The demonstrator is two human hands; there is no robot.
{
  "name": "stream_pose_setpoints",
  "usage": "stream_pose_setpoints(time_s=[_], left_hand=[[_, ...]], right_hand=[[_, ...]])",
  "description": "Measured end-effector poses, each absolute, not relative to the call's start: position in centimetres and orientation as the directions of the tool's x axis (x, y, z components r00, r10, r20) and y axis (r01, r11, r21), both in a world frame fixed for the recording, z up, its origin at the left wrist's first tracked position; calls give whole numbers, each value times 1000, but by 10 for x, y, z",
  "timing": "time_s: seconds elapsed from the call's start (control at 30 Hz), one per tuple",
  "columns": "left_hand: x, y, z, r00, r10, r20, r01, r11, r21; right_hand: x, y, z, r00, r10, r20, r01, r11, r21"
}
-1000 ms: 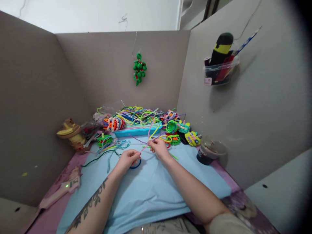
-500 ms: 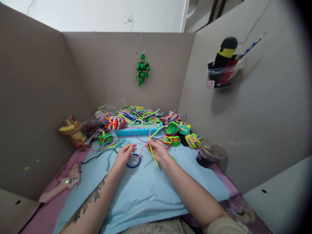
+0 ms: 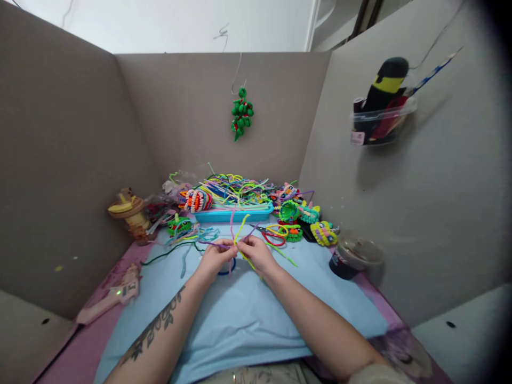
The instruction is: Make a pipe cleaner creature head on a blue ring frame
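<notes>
Both hands meet over the blue cloth, pinching the crossing point of several pipe cleaners. My left hand (image 3: 218, 256) has its fingers closed on the crossing from the left. From the other side my right hand (image 3: 256, 253) pinches it too. A yellow pipe cleaner (image 3: 241, 226) and a pink pipe cleaner (image 3: 232, 221) point up and away, their lower ends showing below the fingers. A purple pipe cleaner (image 3: 216, 244) runs sideways across. Partly hidden behind my left hand, a dark blue ring (image 3: 228, 268) lies on the cloth.
Behind the hands is a blue tray (image 3: 234, 214) heaped with pipe cleaners. Scissors (image 3: 276, 234) with red and yellow handles lie to its right, near finished fuzzy figures (image 3: 324, 233). A pink glue gun (image 3: 116, 298) is at left; a lidded cup (image 3: 348, 258) stands right.
My left hand has moved right to the crossing of the pipe cleaners and closed on it. The bundle has turned and sits slightly lower. The view has shifted a little left.
</notes>
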State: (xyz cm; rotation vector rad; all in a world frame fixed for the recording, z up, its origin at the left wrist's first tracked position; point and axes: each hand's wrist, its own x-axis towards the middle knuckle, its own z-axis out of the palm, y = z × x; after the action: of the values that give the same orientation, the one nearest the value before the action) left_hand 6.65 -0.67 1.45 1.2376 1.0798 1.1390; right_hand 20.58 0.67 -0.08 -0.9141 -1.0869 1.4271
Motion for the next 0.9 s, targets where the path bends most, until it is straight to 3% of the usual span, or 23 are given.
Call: stream_pose_setpoints(time_s=[0.17,0.3,0.5,0.7,0.9], left_hand=[[64,-4,11,178,984,14,-109,5,994],[65,-4,9,114,993,32,-101,-21,995],[69,-6,9,127,991,31,48,-37,998],[67,-3,8,156,966,205,199,-234,952],[64,-7,12,159,921,356,418,-389,821]], right_hand=[[207,7,-3,-233,972,10,-284,-58,-957],[209,9,-5,-255,967,-18,-232,-80,-969],[210,6,2,-307,943,-126,-378,-242,-893],[217,7,1,-499,837,-226,-449,-473,-758],[222,8,1,-573,786,-231,-403,-516,-756]])
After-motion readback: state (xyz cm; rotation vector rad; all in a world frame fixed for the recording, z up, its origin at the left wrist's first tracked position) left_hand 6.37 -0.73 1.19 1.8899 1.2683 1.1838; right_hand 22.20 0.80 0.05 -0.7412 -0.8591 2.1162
